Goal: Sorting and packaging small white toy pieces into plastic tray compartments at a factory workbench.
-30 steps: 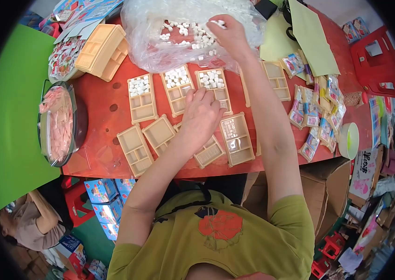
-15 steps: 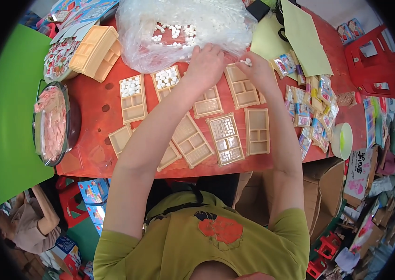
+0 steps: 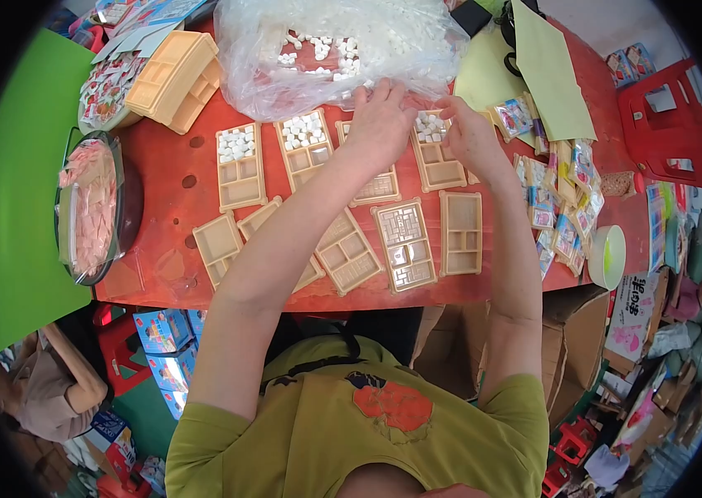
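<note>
My left hand [image 3: 386,123], fingers spread and bent, is over the far end of a tan compartment tray [image 3: 377,187], near the edge of a clear plastic bag [image 3: 255,87]. Small white pieces [image 3: 317,43], like mini marshmallows, show inside the bag. My right hand [image 3: 474,137] reaches over another tan tray [image 3: 441,175], its fingers apart beside white pieces [image 3: 430,127] in the large far compartment. Two trays at the left, a tray [image 3: 239,195] and its neighbour [image 3: 301,177], hold white pieces in their far compartments. Both palms are hidden.
Nearer trays include one with a patterned insert [image 3: 405,249] and a plain one [image 3: 461,236]. Stacked trays [image 3: 172,79] and a dark basin of wrapped pink pieces [image 3: 93,207] stand left. Small packets [image 3: 567,207] and a pale bowl [image 3: 607,257] lie right. A person [image 3: 56,386] is at lower left.
White pieces that were in my right hand's fingers now lie in the tray below it, and those fingers have loosened. My left hand has shifted slightly right. The view has moved a little.
</note>
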